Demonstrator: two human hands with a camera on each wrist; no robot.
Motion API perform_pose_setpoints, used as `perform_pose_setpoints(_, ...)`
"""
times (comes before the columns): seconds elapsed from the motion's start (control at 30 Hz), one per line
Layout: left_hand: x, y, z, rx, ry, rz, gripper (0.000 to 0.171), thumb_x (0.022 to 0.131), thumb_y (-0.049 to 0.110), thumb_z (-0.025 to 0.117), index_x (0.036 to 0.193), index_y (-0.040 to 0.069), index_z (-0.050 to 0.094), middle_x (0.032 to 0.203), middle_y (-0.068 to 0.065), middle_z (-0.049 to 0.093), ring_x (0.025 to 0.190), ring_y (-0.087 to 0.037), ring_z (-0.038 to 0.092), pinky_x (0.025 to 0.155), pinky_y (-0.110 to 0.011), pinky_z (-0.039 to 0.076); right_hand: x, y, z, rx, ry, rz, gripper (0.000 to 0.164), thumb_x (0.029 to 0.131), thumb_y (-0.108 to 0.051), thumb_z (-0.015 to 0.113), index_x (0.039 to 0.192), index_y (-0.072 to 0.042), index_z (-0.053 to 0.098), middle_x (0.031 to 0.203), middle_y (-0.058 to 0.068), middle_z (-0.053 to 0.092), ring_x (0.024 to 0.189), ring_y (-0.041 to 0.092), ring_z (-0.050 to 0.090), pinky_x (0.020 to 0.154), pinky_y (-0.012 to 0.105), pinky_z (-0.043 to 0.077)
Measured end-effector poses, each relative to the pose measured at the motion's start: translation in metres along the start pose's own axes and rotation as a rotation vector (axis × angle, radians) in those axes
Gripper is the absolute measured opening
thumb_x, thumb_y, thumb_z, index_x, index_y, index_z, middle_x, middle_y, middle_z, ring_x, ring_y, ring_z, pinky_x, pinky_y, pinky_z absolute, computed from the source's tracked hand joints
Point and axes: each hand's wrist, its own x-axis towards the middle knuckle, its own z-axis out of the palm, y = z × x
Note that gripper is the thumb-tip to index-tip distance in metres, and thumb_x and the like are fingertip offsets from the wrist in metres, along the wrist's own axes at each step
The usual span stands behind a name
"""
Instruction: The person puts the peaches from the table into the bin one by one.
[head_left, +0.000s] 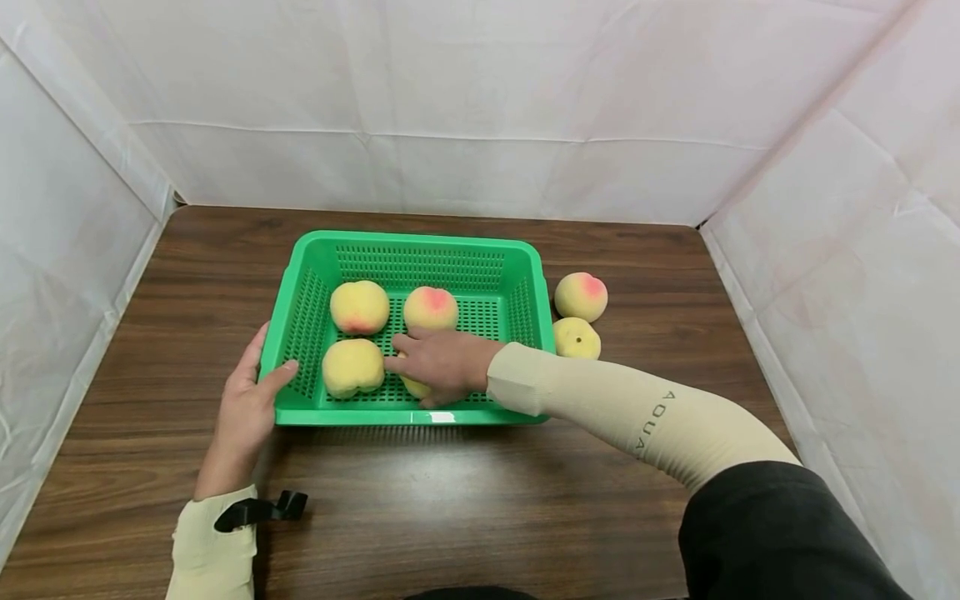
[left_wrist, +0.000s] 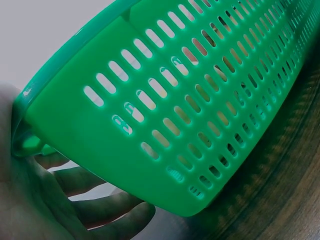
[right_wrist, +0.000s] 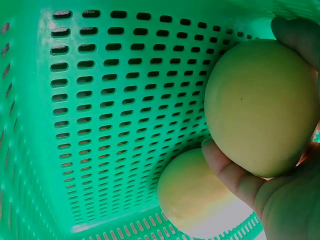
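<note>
A green plastic basket (head_left: 412, 417) with slotted walls stands on the table. My left hand (head_left: 247, 404) grips its left end, thumb over the rim and fingers outside, under the rim in the left wrist view. Inside the basket, my right hand (head_left: 450, 362) holds a yellow peach (right_wrist: 257, 107) low over the floor, mostly hidden from the head view. Around it lie a pink-topped peach (head_left: 431, 308) behind, a yellow peach (head_left: 352, 368) to the left and another peach (head_left: 360, 307) at the back left.
Just outside the basket's right end, a pink-blushed peach (head_left: 581, 297) and a yellow peach (head_left: 577, 338) lie on the brown wooden table (head_left: 660, 283). White sheeting (head_left: 465, 167) walls off the back and both sides.
</note>
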Motion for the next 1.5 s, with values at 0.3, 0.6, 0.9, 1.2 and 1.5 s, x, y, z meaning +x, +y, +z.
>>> perform_pose_setpoints(0.3,0.001,0.002,0.001,0.009,0.006,0.008,0.059,0.100,0.019,0.052,0.153,0.023,0.024,0.153,-0.016,0.026,0.132,-0.025,0.032,0.086,-0.008,0.037,-0.001,0.001,-0.001,0.035,0.001,0.011,0.062,0.081,-0.048,0.073,0.128,-0.017,0.047,0.115,0.001,0.042,0.101,0.017,0.041,0.087,0.031,0.045)
perform_pose_setpoints(0.6,0.003,0.002,0.001,-0.005,-0.001,0.021,0.059,0.101,0.019,0.051,0.153,0.022,0.023,0.154,-0.016,0.024,0.133,-0.027,0.030,0.087,-0.008,0.036,-0.002,0.001,-0.002,0.065,-0.001,0.035,0.062,0.083,-0.048,0.071,0.131,-0.017,0.047,0.117,0.001,0.041,0.102,0.016,0.040,0.086,0.030,0.044)
perform_pose_setpoints(0.9,0.004,0.003,0.001,0.019,-0.010,0.020,0.059,0.102,0.018,0.049,0.153,0.023,0.022,0.155,-0.016,0.023,0.134,-0.030,0.029,0.086,-0.008,0.037,-0.007,0.001,-0.008,0.109,-0.007,0.062,0.069,0.084,-0.049,0.070,0.138,-0.018,0.041,0.122,0.001,0.040,0.103,0.014,0.040,0.081,0.027,0.046)
perform_pose_setpoints(1.2,0.002,0.001,0.000,0.020,-0.010,-0.004,0.060,0.101,0.020,0.050,0.153,0.024,0.020,0.155,-0.015,0.021,0.134,-0.028,0.029,0.085,-0.008,0.037,-0.013,0.001,-0.016,0.135,0.008,0.073,0.073,0.084,-0.047,0.071,0.141,-0.016,0.038,0.127,0.002,0.039,0.105,0.014,0.041,0.083,0.029,0.046)
perform_pose_setpoints(1.5,0.000,0.000,-0.001,0.052,0.004,-0.024,0.060,0.101,0.023,0.051,0.153,0.025,0.021,0.154,-0.015,0.024,0.132,-0.024,0.030,0.085,-0.007,0.035,-0.019,-0.002,-0.021,0.113,0.024,0.064,0.074,0.085,-0.047,0.070,0.142,-0.015,0.036,0.130,0.002,0.040,0.110,0.015,0.041,0.085,0.030,0.047)
